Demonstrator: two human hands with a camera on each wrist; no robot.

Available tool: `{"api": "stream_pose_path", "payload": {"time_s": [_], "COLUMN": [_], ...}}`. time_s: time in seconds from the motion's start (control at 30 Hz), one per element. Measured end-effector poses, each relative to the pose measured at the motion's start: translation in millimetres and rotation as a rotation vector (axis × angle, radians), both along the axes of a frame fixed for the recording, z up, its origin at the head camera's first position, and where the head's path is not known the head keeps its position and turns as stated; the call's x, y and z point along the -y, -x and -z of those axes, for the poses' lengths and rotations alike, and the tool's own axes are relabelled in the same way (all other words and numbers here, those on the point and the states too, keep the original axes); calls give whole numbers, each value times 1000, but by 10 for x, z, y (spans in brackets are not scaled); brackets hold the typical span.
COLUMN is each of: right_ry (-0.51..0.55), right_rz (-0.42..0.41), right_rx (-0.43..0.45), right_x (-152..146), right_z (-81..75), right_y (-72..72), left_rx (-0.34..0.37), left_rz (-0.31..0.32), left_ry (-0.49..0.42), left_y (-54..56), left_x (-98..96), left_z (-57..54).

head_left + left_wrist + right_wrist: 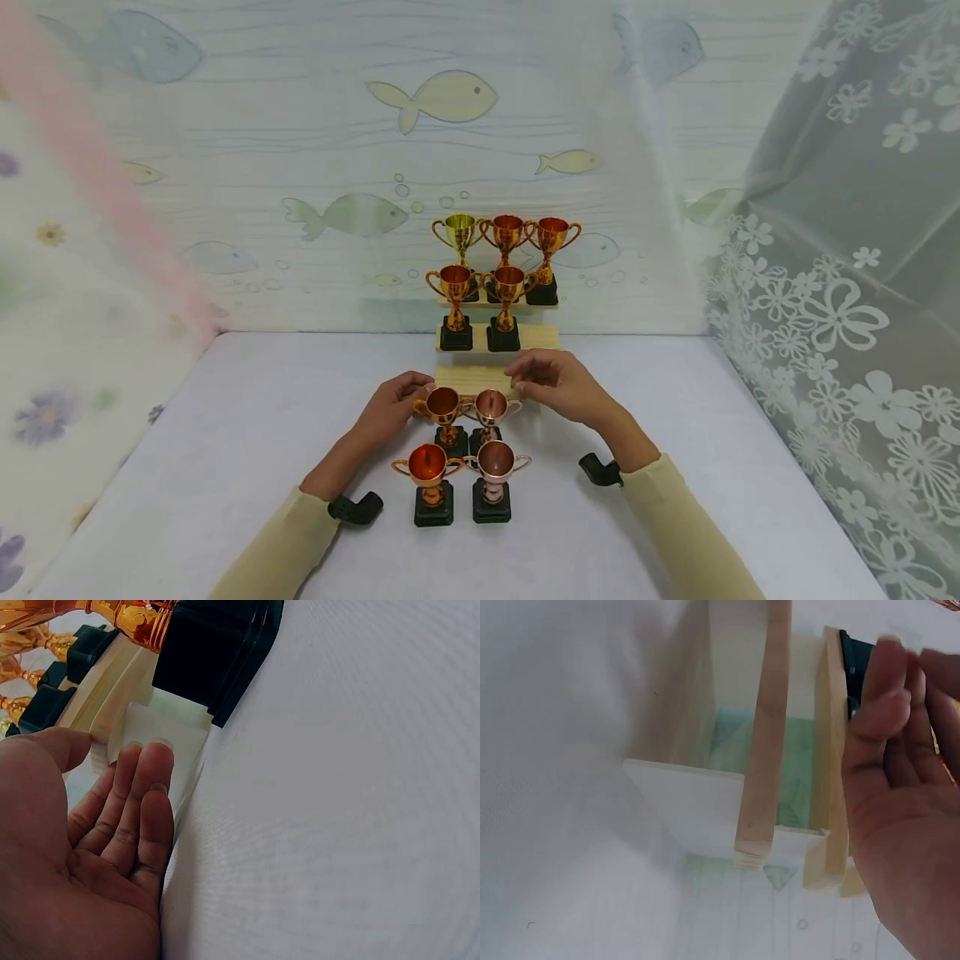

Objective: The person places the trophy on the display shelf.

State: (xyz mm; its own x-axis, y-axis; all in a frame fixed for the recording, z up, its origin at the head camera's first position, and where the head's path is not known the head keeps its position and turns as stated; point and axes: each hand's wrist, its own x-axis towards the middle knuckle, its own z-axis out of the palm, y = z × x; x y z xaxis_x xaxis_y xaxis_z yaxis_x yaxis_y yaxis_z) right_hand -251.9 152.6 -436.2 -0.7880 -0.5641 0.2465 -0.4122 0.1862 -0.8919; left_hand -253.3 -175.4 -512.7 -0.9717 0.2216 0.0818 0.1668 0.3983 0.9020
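Note:
A three-step wooden stand (pixel 498 337) with white side panels (pixel 697 802) stands against the back. My left hand (pixel 393 407) is at the left end of its lowest step (pixel 472 380); in the left wrist view the thumb (pixel 71 748) touches the step's end and the fingers lie by the panel. At the right end my right hand (pixel 558 385) hovers with bent fingers and holds nothing visible. Small cup trophies on black bases stand in front: an orange-gold trophy (pixel 432 492), a rose-coloured trophy (pixel 492 492), and behind them another gold trophy (pixel 444 404) and rose trophy (pixel 491 406).
The middle step bears two gold trophies (pixel 504 312). On the top step are a yellow-gold trophy (pixel 460 229) and two orange-gold trophies (pixel 551 237). A white cloth (pixel 247 450) covers the table. Behind hangs a fish-patterned curtain (pixel 315 150), with lace netting (pixel 847 333) at the right.

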Motion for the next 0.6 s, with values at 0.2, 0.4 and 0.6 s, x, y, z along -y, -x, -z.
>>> {"api": "stream_pose_path", "payload": {"time_s": [0.2, 0.4, 0.6], "right_ry": [-48, -133, -166], "right_rz": [-181, -244, -252], "right_rx": [100, 116, 99], "right_x": [25, 82, 206], "right_z": [30, 98, 177], "right_y": [-12, -65, -115], "left_rx": [-2, -2, -1], "left_rz": [-5, -2, -1], "left_ry": [-2, -7, -8], "left_y": [3, 4, 1], "left_x": [7, 6, 11], "left_z": [-7, -1, 1]}}
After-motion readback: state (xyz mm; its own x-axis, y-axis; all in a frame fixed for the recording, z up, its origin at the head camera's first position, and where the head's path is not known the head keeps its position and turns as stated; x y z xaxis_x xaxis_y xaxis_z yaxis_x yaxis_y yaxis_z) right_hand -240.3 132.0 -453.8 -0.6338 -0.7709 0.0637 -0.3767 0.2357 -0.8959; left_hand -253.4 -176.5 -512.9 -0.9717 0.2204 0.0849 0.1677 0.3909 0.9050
